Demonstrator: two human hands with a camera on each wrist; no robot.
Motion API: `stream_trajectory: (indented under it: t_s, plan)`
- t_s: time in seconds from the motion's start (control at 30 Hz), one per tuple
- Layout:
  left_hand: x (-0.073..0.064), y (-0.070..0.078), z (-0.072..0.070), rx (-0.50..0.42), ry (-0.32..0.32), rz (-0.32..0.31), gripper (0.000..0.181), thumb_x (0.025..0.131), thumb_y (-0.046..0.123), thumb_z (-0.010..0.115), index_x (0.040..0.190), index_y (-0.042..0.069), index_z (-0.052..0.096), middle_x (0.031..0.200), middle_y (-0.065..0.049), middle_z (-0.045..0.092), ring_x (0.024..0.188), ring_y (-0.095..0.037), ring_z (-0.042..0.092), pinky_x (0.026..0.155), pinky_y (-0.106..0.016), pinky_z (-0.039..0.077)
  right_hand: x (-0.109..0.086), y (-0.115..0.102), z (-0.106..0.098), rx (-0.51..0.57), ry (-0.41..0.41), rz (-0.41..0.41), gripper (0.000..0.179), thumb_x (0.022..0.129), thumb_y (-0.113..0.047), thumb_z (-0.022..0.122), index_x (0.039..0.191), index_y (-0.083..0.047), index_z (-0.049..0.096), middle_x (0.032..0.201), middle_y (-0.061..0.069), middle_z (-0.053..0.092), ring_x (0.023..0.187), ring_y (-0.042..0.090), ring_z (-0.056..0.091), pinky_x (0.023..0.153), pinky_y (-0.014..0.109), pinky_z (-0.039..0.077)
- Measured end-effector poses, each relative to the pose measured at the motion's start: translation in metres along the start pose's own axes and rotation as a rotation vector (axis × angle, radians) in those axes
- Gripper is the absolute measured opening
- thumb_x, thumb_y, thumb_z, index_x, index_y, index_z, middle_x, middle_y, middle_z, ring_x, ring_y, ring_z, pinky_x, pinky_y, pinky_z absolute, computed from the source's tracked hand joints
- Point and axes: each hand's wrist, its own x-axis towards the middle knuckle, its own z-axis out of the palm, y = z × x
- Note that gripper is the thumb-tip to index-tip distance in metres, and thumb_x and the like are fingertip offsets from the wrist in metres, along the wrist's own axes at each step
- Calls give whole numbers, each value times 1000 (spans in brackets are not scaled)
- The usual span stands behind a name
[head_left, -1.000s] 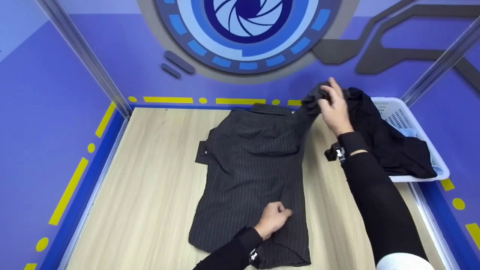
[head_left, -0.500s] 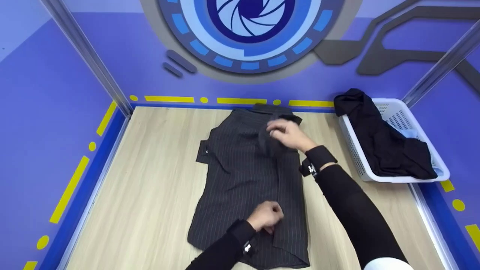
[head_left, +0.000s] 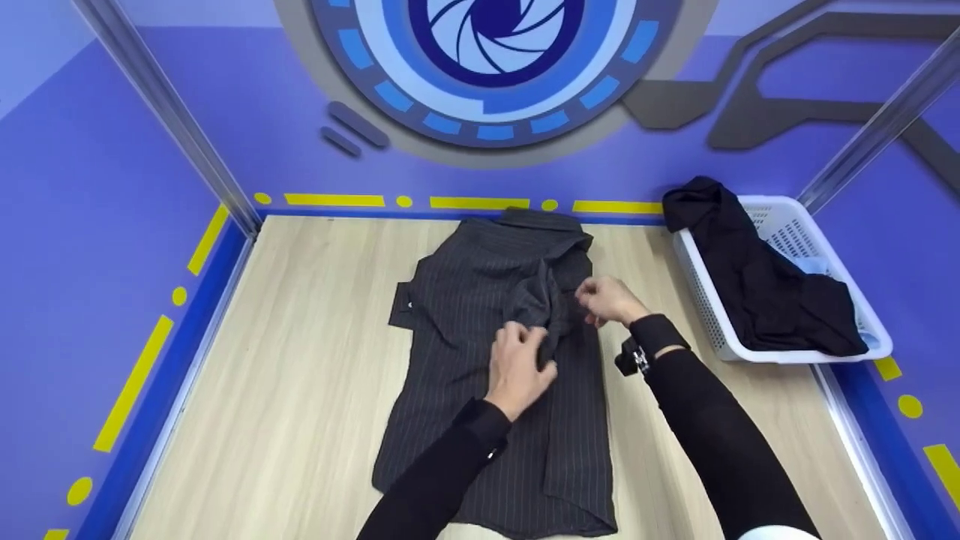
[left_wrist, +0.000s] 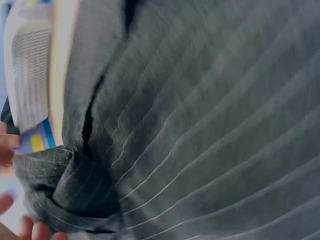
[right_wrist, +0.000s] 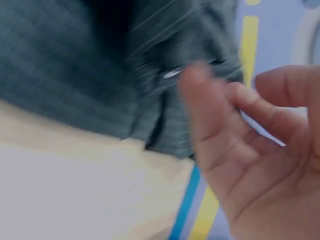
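A dark pinstriped shirt (head_left: 465, 330) lies spread on the table, its collar toward the back wall. One sleeve (head_left: 536, 296) is bunched over the shirt's upper right part. My left hand (head_left: 519, 369) is over the shirt at the near end of this sleeve, fingers bent and thumb apart. In the left wrist view, its fingertips (left_wrist: 40, 231) show beside the bunched cloth (left_wrist: 85, 192). My right hand (head_left: 611, 301) hovers by the shirt's right edge with nothing in its fingers. The right wrist view shows its loosely bent fingers (right_wrist: 215, 120) in front of the dark cloth.
A white plastic basket (head_left: 847, 281) stands at the back right, with a black garment (head_left: 765, 285) draped over its near-left side. Blue printed panels (head_left: 150, 202) wall in the wooden table (head_left: 300, 337) at the back and sides.
My right hand has brought the sleeve in from the right across the shirt and let it go. My left hand has moved up from the shirt's lower part to the bunched sleeve.
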Motion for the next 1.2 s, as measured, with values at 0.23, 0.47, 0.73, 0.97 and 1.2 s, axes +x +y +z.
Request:
stream_trajectory:
  t_s: [0.23, 0.47, 0.73, 0.97, 1.2]
  plan:
    - [22, 2, -1, 225, 72, 131, 23, 78, 17, 81, 98, 10, 71, 102, -9, 56, 93, -27, 53, 80, -40, 44, -3, 13, 12, -62, -236, -9, 34, 89, -1, 59, 121, 9, 63, 101, 15, 68, 82, 18, 63, 71, 34, 58]
    - [49, 6, -41, -480, 19, 230, 15, 76, -3, 56, 79, 3, 69, 87, -9, 73, 87, -28, 68, 85, -42, 53, -4, 15, 6, 39, -114, 59, 33, 102, -2, 41, 128, 14, 54, 120, 31, 62, 89, 38, 72, 74, 41, 62]
    - [40, -18, -45, -231, -155, 303, 38, 87, 12, 53, 51, 12, 64, 57, 0, 65, 63, -22, 65, 99, -44, 49, -8, 16, 9, -27, -187, 69, 35, 107, -13, 45, 128, 12, 57, 123, 30, 66, 100, 43, 72, 84, 49, 61]
    - [22, -34, -30, 144, 17, -246, 50, 78, 27, 87, 110, -1, 60, 106, -25, 60, 98, -42, 62, 79, -52, 54, -11, 19, 17, -169, -256, 59, 30, 102, -14, 56, 120, 8, 65, 111, 23, 68, 98, 40, 72, 80, 46, 61]
    - [16, -39, -44, 40, -234, -501, 62, 80, 7, 79, 134, -8, 51, 102, -30, 71, 93, -45, 71, 78, -53, 58, -13, 27, 22, -210, -288, 75, 28, 102, -13, 57, 118, 8, 65, 110, 24, 68, 97, 39, 73, 78, 42, 62]
